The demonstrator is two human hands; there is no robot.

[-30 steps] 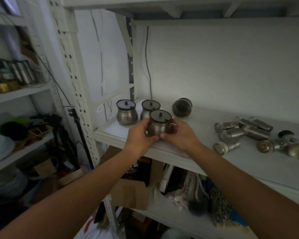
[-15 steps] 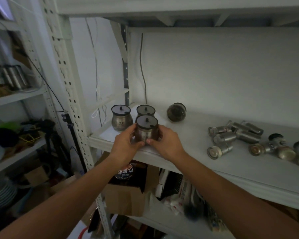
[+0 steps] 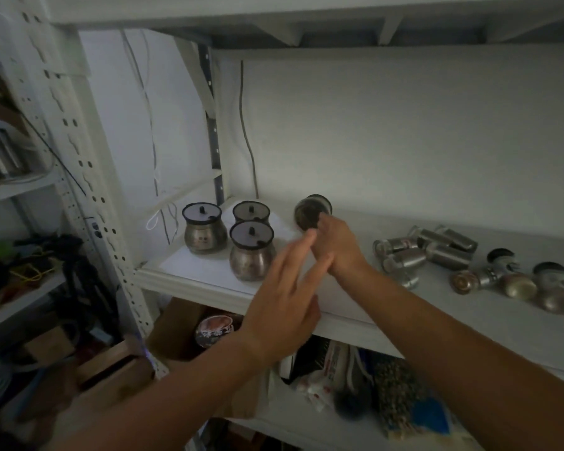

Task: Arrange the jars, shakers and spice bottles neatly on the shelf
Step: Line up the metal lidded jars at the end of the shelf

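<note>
Shelf (image 3: 365, 307) is bare right in front of my hands, easy pass. Three jars (image 3: 252, 252) crowd the left corner; toppled shakers (image 3: 437, 252) clutter the right side.

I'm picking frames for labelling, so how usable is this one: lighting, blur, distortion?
Head view: dim, bluish light; the left hand is motion-blurred, while the three upright jars stay fairly sharp; wide-angle bending bows the shelf post; lower clutter is soft.
</note>
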